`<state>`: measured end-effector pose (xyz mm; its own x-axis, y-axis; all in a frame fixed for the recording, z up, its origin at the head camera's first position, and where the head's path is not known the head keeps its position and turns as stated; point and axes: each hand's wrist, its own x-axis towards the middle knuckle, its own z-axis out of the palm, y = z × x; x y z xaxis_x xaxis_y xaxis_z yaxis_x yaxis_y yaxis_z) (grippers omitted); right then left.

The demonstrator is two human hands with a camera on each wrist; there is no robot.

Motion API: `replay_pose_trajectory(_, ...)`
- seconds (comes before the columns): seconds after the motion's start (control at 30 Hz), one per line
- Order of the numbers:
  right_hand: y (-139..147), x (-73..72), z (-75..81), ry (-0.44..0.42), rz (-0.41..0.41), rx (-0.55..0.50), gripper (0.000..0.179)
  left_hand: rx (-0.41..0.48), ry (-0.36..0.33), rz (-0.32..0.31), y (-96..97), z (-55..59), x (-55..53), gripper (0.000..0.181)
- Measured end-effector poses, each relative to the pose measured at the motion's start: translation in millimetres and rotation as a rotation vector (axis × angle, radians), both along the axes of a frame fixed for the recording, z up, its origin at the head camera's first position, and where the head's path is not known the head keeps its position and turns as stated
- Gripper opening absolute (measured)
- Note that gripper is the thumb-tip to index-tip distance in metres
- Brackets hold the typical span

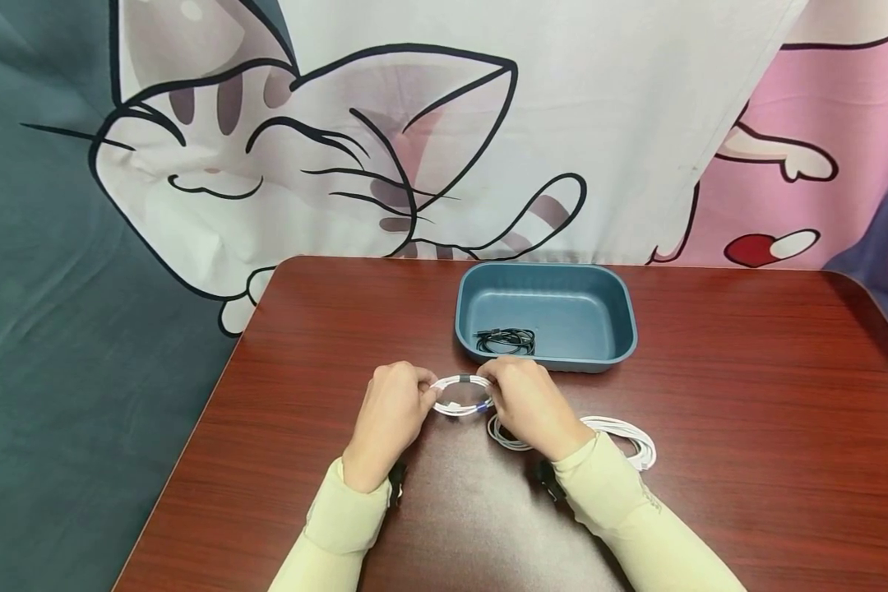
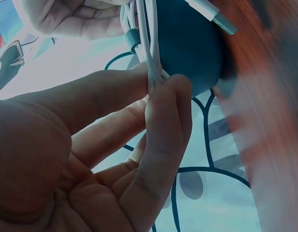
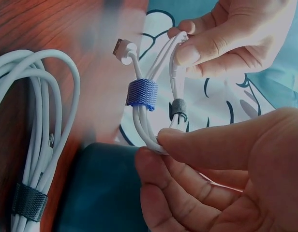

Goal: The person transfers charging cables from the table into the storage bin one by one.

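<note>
A white USB cable (image 1: 455, 409) is wound into a loop and held up between both hands in front of the box. My left hand (image 1: 390, 417) pinches its left side between thumb and fingers, and my right hand (image 1: 530, 404) pinches the opposite side. In the right wrist view a blue strap (image 3: 142, 94) and a grey strap (image 3: 179, 106) wrap the loop. Its USB plug (image 3: 123, 50) sticks out near the blue strap. Behind the hands stands a blue-grey box (image 1: 585, 319), with a coiled black cable (image 1: 506, 339) in its left front corner.
On the brown table (image 1: 747, 427), a coiled white cable (image 1: 632, 432) lies right of centre, partly behind the right wrist. Another pale coil (image 1: 509, 445) shows beneath the right hand. A dark strap (image 3: 30, 202) binds a white coil in the right wrist view. Behind the table hangs a printed curtain (image 1: 622, 123).
</note>
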<state>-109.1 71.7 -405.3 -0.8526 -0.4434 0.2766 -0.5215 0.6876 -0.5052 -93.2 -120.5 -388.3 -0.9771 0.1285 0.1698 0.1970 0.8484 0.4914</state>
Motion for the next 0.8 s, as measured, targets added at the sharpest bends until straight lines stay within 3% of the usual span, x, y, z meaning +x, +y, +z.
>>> replay_pose_trajectory(0.8, 5.5, -3.2, 4.2, 0.02, -0.025, -0.002, 0.014, 0.016, 0.035, 0.004, 5.7, 3.6, -5.8, 0.009)
